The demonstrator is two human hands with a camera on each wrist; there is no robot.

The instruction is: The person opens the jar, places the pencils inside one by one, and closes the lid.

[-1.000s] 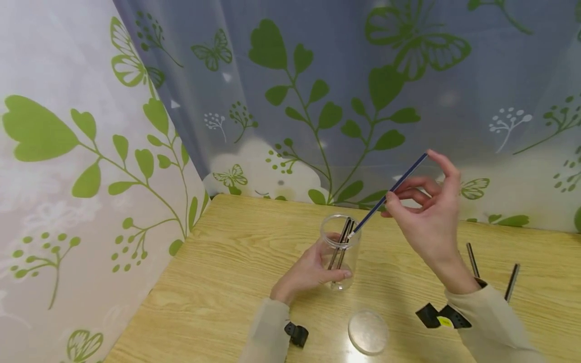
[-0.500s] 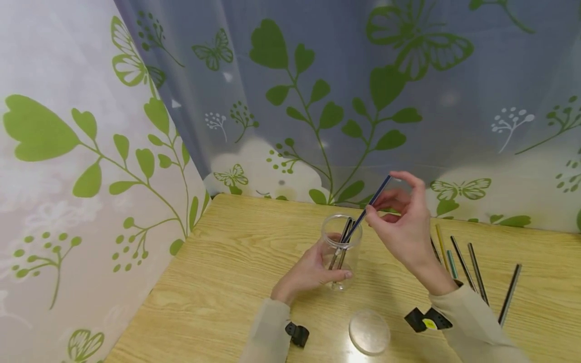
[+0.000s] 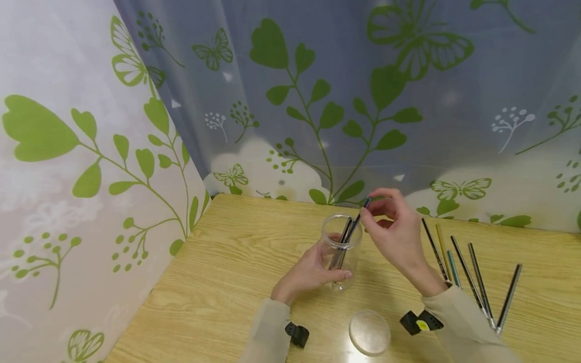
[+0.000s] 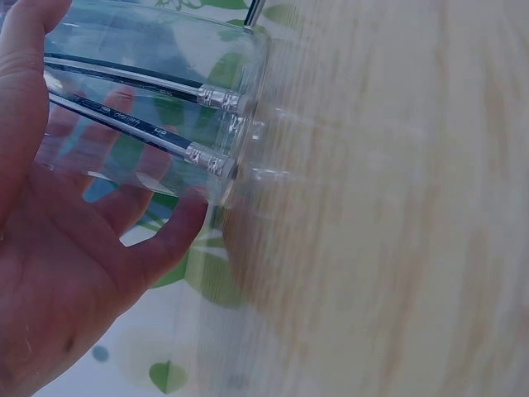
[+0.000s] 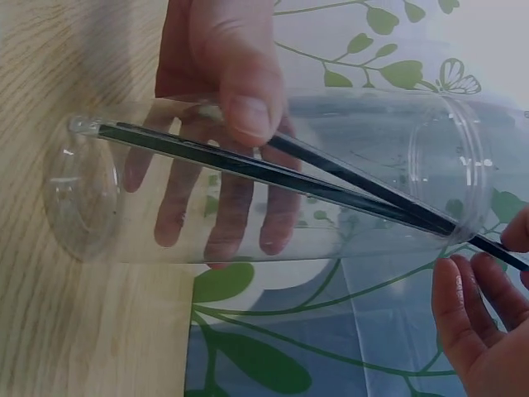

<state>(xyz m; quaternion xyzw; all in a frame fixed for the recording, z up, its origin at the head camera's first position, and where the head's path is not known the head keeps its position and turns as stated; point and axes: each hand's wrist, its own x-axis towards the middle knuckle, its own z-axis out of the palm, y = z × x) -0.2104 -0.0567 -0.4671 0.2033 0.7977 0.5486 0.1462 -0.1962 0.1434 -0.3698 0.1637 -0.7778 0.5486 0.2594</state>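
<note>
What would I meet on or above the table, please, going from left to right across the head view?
Left grip, clear jar, round lid, right grip, yellow pencil, green pencil, rightmost black pencil.

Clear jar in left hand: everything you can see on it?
The jar is a transparent, colourless cylinder, plastic or glass by its look, with raised rings round its open mouth. It stands roughly upright, held round the side by the left hand. Dark pencils lean inside, silver-ferruled ends down. Another dark pencil, pinched by the right hand, passes through the mouth. I can't tell whether the base touches the table.
</note>
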